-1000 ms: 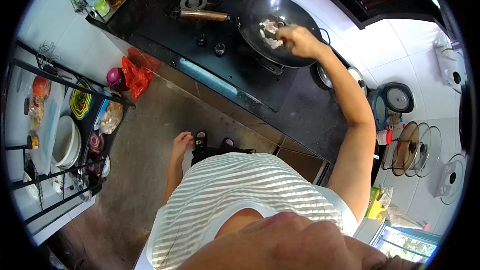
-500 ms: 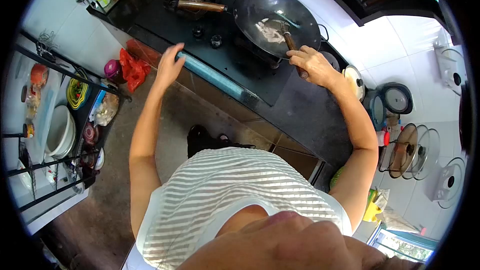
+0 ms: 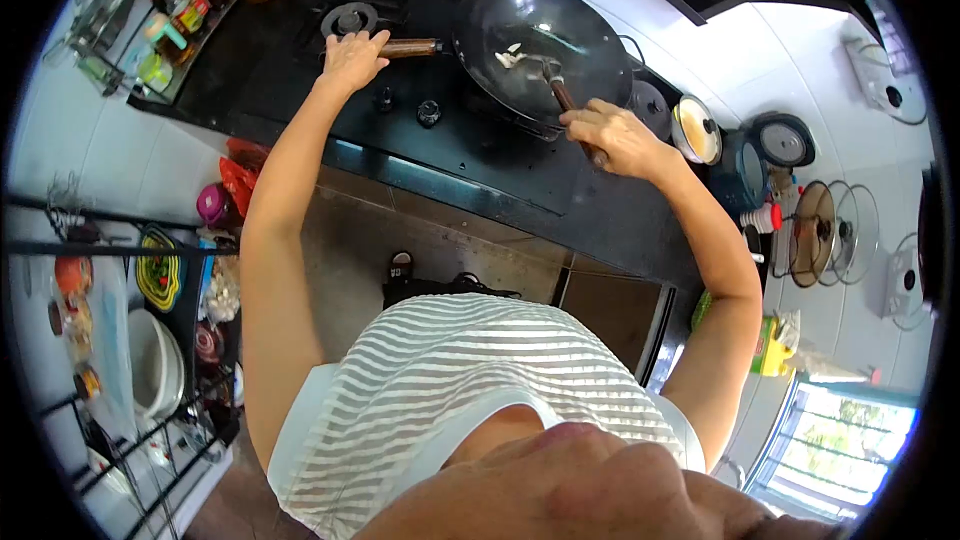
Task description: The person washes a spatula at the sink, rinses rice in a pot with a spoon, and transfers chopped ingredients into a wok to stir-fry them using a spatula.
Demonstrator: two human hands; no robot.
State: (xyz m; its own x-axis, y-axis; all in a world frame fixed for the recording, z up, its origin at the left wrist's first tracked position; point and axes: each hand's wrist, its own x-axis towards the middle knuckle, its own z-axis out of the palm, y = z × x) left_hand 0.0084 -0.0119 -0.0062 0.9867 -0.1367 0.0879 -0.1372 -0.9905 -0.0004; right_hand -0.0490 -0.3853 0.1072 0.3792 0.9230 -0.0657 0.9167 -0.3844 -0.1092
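A dark wok sits on the stove with a few pale pieces of food inside. My right hand is closed around the wooden handle of a spatula, whose metal head is down in the wok beside the food. At the left end of the wok's wooden handle is my left hand, fingers apart and stretched forward. Whether it touches the handle I cannot tell.
Left of the wok is a second burner; two knobs are in front. Bottles stand at the back left corner. A lidded pot is right of the wok, with pot lids on the wall. A shelf rack is at left.
My left hand has gone from the counter's front edge up to the wok handle. The spatula has shifted slightly, and the food now shows as a smaller cluster. The view has moved a little.
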